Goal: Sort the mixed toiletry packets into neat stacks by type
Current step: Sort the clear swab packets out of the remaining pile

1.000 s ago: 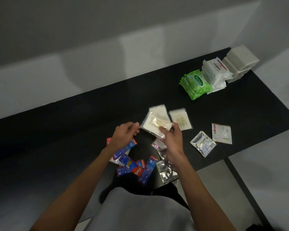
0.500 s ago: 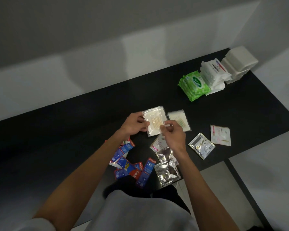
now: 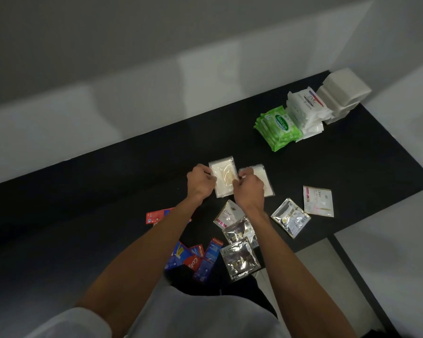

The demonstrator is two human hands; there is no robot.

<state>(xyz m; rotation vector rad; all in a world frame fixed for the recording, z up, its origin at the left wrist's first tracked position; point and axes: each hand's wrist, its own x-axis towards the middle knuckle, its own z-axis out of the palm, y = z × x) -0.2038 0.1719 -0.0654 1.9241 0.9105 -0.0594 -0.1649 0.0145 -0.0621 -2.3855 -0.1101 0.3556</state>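
Gripping a clear plastic packet of pale swabs [image 3: 224,175] by its two side edges: left hand [image 3: 200,184] and right hand [image 3: 250,189], fingers [image 3: 244,172] curled and pinching it. Low at the black worktop [image 3: 132,186] middle, just beside a second clear packet [image 3: 263,176]. Red-and-blue toothpaste sachets [image 3: 206,258] nearer the body.

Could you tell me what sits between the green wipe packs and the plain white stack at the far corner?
A stack of white soft plastic Dove packs, shown in the head view.
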